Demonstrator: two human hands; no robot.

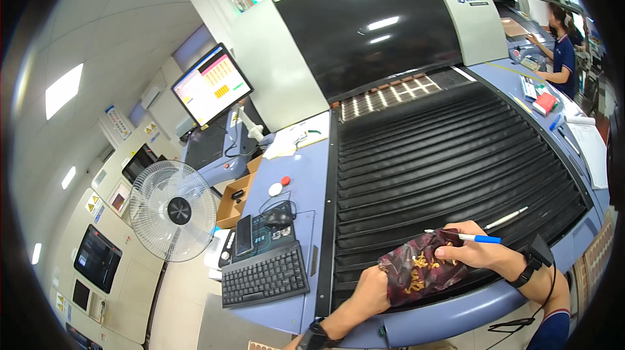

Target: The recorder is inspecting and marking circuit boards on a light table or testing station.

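My right hand [480, 252] rests on the black ribbed cover [443, 155] of a large machine. It pinches a white pen with a blue cap [470, 237] and its thumb presses on a dark red cloth with a yellow pattern [416, 267]. My left forearm comes up from the lower edge. My left hand [368, 289] goes under that cloth, so its fingers are hidden. A second thin white pen [506, 218] lies loose on the ribbed cover just beyond my right hand. A black band sits on each wrist.
Left of the cover are a black keyboard [263, 278], a mouse [278, 218] and a handheld device. A standing fan [172, 210], a cardboard box [233, 201] and a lit monitor [211, 83] stand further left. A co-worker [563, 51] stands at the far right, near papers [589, 148].
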